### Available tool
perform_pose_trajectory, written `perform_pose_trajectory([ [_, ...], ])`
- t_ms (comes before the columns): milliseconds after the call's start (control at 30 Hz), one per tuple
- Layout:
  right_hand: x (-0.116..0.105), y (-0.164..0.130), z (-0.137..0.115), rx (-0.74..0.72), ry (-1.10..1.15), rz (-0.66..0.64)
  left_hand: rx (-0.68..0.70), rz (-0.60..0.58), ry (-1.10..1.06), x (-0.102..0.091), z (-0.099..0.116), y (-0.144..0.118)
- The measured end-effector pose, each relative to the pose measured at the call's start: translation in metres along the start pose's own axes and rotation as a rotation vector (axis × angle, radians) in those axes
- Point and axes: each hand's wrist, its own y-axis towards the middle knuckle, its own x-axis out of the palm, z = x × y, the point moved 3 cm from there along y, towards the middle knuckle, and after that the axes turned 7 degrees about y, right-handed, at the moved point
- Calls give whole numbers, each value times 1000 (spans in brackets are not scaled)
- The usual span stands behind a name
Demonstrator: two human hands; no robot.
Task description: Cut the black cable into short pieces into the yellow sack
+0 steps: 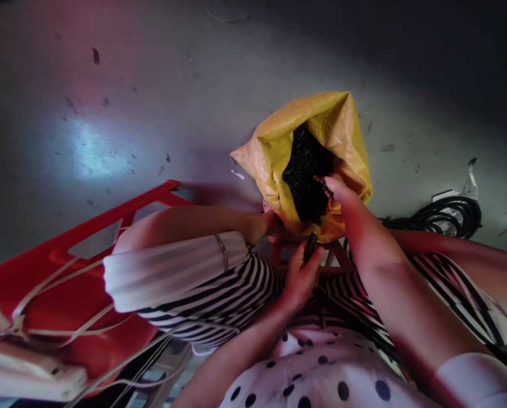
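A yellow woven bag (342,130) stands open between my knees, filled with small black pieces (307,170). My right hand (338,191) reaches into the bag's mouth, and its fingertips pinch one black piece at the edge of the heap. My left hand (300,277) is lower, just in front of the bag, closed around a short black plug-like part (311,246) held upright. The bag rests on a small red frame (334,258), mostly hidden by my hands. Striped and polka-dot clothing covers my lap.
A red plastic crate (66,277) with white straps (45,289) lies at the left. A coil of black cable (449,215) sits on the grey concrete floor (151,85) at the right. My bare knees flank the bag.
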Motion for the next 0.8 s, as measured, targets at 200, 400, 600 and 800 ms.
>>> perform_pose_trajectory([
  [200,-16,-82,8,-100,318,58,53,189,-173,-2,16,14],
  [400,0,-218,28,-476,558,42,256,225,-206,0,46,13],
  [600,24,-279,60,-593,504,109,403,114,-167,1,54,0],
  [800,28,-277,64,-671,572,97,505,72,-108,-3,52,-7],
])
